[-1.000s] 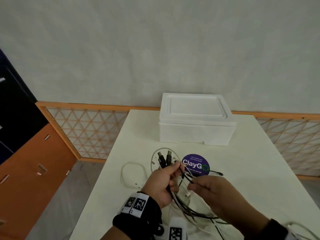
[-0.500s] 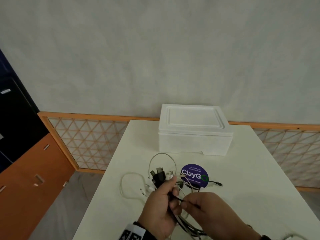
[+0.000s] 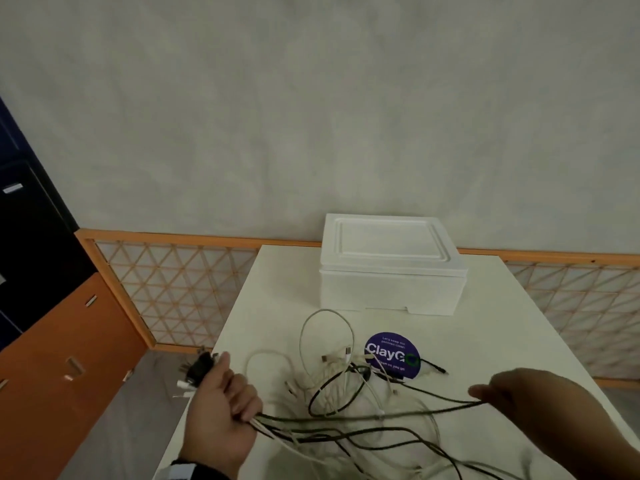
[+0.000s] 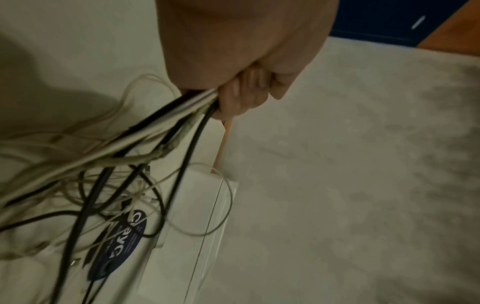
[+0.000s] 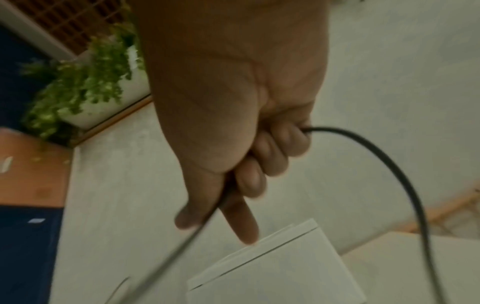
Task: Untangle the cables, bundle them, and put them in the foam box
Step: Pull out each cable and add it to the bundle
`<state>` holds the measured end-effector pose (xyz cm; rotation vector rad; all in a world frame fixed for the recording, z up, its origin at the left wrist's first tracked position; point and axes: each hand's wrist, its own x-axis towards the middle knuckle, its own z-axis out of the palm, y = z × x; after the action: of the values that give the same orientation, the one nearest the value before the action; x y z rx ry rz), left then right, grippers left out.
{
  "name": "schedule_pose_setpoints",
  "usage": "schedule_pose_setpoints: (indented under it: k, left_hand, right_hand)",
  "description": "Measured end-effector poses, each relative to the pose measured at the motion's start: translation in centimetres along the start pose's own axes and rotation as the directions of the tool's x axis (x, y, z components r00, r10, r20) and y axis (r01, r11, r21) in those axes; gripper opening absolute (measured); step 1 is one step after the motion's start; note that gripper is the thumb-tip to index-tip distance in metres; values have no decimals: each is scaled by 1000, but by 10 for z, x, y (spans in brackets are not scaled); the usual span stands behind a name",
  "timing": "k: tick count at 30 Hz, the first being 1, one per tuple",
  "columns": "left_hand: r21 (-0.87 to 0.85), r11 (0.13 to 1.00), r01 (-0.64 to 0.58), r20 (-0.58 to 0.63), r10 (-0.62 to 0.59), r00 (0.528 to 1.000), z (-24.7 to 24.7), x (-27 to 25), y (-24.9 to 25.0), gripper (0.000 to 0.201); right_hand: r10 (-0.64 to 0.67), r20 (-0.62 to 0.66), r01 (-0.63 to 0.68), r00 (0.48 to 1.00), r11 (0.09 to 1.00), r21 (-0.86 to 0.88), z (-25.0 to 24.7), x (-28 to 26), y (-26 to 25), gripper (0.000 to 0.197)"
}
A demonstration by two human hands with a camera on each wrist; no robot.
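1. And the hands have split apart! Half a second ago they were close together over the tangle; now the left hand [image 3: 221, 407] has swung out past the desk's left edge and the right hand [image 3: 512, 393] has pulled off to the right.
2. Left hand: grip closed tight around a bunch of black and white cables [image 4: 166, 127], plug ends [image 3: 197, 370] sticking out above the fist beyond the desk edge.
3. The left wrist view confirms it, fingers [image 4: 233, 96] curled round the bundle where the strands leave the palm.
4. Right hand: grip closed on a single black cable [image 3: 398, 415], drawn taut across the space between the two hands.
5. On the right wrist view that black cable [image 5: 389, 164] runs through the curled fingers [image 5: 275, 156] and out past thumb and forefinger, which pinch it.
6. The rest of the tangle [image 3: 346, 382] lies on the white desk [image 3: 502, 341] between the hands, loops of white and black crossing each other, one white loop [image 3: 325, 337] standing up behind.
7. Part of the tangle overlaps a round purple ClayGo sticker [image 3: 393, 355] on the desk top.
8. The white foam box [image 3: 391, 271] sits at the far end of the desk, lid on, well apart from the cables.
9. An orange lattice rail [image 3: 173, 289] runs behind the desk against the grey wall.
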<state>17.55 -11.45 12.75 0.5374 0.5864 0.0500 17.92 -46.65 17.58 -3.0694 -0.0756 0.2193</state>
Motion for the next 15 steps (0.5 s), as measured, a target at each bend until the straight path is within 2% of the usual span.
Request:
schedule_pose_setpoints:
  k: [2,4,6,8,10,11,13,15]
  left_hand:
    - [75,996,38,11,-39,999,5,-7,-12,41]
    - [137,986,91,85,-103,991,19,-19,-35,45]
    - [227,970,89,174,-130,976,32,-32,-59,52]
    - [279,958,63,240,-133,962,42,-42,-68,51]
    - [214,976,44,263,-101,959,42,-41,-56,43]
    - [156,987,38,260,-78,962,39,-38,-44,39]
    - [73,997,12,217,-27,976,23,-26,-15,38]
    - [44,999,-25,133,19,991,-3,-14,11,40]
  right_hand:
    - [-86,51,87,995,996,-18,-2,-5,-18,113]
    - [-238,72,219,969,955,201,1,-13,-61,85]
    - [-353,162,250,921,858,449,6,-18,-115,87]
    - [-446,179,288,877,786,546,25,-19,-147,66]
    - [-458,132,322,879,775,543,41,-18,-147,39]
    - [-442,141,326,886,809,489,43,-19,-138,32]
    - [-401,140,346,905,887,304,46,-21,-109,23]
    - [-292,124,277,948,953,125,45,-25,-72,19]
